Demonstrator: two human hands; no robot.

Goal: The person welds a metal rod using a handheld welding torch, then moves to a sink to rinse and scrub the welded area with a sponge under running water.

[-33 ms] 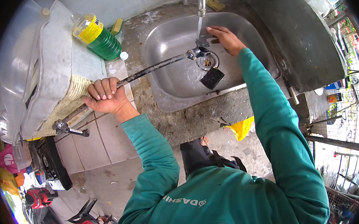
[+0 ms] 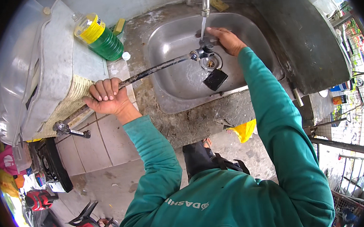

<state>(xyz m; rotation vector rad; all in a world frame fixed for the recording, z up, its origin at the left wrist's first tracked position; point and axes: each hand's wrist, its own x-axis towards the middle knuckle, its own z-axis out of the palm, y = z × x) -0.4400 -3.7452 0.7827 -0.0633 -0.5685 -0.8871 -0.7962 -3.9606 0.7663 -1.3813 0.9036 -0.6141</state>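
To the right of the grip, the sink (image 2: 167, 87) is reached across by the bar (image 2: 156, 71), a long, slim, dark rod whose black surface is scuffed and spotted with pale wear, and which is slightly bowed in this view. It is grasped near its middle by the left hand (image 2: 109, 95), the fingers wrapped firmly round it. Right of that grip, a blocky dark fitting (image 2: 205, 49) is carried at the bar's far end, wet under the stream from the tap (image 2: 205, 6); left of and below the grip, the near end is finished with another dark fitting (image 2: 67, 129), from which a short arm is stuck out. Beside the wetted end, the right hand (image 2: 229, 42) is held with its fingers together and bent; whether anything is gripped by it cannot be told. Since the earlier frame, the right hand has been shifted slightly left, closer to the stream, while the left grip and the bar have been kept almost unmoved. A black pad (image 2: 216, 80), right of the grip, has been left in place by the drain (image 2: 211, 63).
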